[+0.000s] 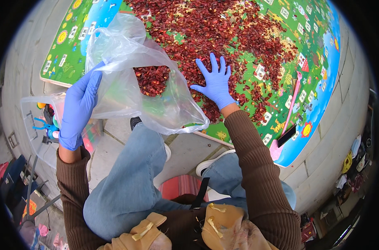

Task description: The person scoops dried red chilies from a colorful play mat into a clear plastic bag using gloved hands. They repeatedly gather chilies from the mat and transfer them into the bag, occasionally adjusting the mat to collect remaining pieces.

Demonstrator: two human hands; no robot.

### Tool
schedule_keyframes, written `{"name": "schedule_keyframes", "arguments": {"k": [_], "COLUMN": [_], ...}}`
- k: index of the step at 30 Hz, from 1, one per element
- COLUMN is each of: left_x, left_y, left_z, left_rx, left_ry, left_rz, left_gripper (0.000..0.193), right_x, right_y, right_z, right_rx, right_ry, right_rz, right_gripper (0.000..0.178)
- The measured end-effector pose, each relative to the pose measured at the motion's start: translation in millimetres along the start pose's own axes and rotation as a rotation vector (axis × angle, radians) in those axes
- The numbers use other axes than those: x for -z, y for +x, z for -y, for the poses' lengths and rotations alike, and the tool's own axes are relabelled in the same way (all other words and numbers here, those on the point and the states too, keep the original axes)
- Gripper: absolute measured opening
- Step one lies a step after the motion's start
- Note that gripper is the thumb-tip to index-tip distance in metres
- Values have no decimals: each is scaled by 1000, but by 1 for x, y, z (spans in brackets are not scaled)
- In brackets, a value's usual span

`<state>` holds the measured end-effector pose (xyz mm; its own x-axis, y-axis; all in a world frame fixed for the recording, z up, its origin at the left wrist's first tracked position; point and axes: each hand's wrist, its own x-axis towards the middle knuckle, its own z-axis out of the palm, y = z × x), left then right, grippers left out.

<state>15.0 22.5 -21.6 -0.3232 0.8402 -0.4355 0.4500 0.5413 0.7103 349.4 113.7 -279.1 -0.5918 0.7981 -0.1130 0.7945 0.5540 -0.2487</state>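
My left hand point(82, 104), in a blue glove, pinches the edge of a clear plastic bag point(123, 89). The bag hangs open over the near left edge of a colourful play mat point(310, 114), its mouth toward the right. Dried red chili pieces point(189, 31) lie spread across the mat, mixed with pale seeds point(289, 48); some chilies show within the bag's opening. My right hand point(216, 81), gloved too, is stretched out with fingers spread, palm down on the chilies just right of the bag.
A clear plastic bin point(29, 121) of small toys stands left of my knee. On the mat's right lie a pink long-handled fly swatter point(292, 102) and a dark phone-like object point(287, 136). Below me is a red striped seat point(179, 187). Assorted items point(356, 162) lie along the far right.
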Motion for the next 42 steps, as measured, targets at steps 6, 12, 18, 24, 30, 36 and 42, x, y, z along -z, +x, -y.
{"name": "schedule_keyframes", "arguments": {"k": [6, 12, 18, 24, 30, 36, 42], "left_x": [10, 12, 13, 11, 10, 10, 4], "left_y": [-3, -4, -5, -2, -3, -5, -5], "left_z": [17, 27, 22, 20, 21, 22, 21], "left_rx": [133, 40, 39, 49, 60, 86, 7], "left_ry": [56, 146, 142, 126, 97, 114, 140], "left_rz": [-15, -43, -53, -29, -22, -19, -85], "left_gripper": [40, 40, 41, 41, 42, 42, 40], "right_x": [-7, -4, 11, 39, 23, 22, 34], "right_y": [30, 41, 36, -12, -47, -47, -42], "right_z": [-10, -37, -53, -73, -68, -55, -43], "right_rx": [150, 216, -278, -721, -486, -474, -573], "right_ry": [-105, 16, 601, 2196, 2758, 2836, 2770], "right_rz": [-81, -88, -257, -272, -230, -229, -258], "right_gripper": [55, 31, 20, 23, 45, 58, 61]}}
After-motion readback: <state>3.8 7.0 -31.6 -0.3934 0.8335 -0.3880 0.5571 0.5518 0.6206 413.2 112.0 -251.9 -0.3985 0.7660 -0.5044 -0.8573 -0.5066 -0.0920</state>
